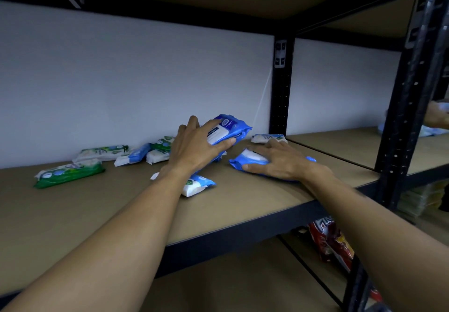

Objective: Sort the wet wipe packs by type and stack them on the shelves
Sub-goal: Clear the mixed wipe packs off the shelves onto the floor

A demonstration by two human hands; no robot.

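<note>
Held blue pack: one blue wet wipe pack [227, 128], tilted with its far end raised off the shelf board [243, 204], near the middle of the board.
Left hand: the left hand [194, 147] is clamped on that tilted pack, fingers over its white label, thumb hidden under it.
Flat blue pack: a second blue wet wipe pack [252, 159] lies flat on the board just right of the first, near the front edge.
Right hand: the right hand [279, 159] rests palm-down on the flat pack, fingers spread; whether it is gripping cannot be told.
Green packs: two green-and-white packs at the left, one [69, 173] nearer the front, one [102, 152] against the back wall; a third [162, 141] shows partly behind the left hand.
White-and-blue packs: one [132, 154] between the green ones, one [196, 185] under the left forearm, one [268, 138] by the rear black upright [281, 88].
Small white pack: one [158, 156], touching the third green pack.
Total count: nine packs visible on this board, none stacked neatly.
Lower shelf: one red snack bag [332, 243] stands below at the right.
Far right: another hand [437, 117], blurred, at the neighbouring shelf bay.
</note>
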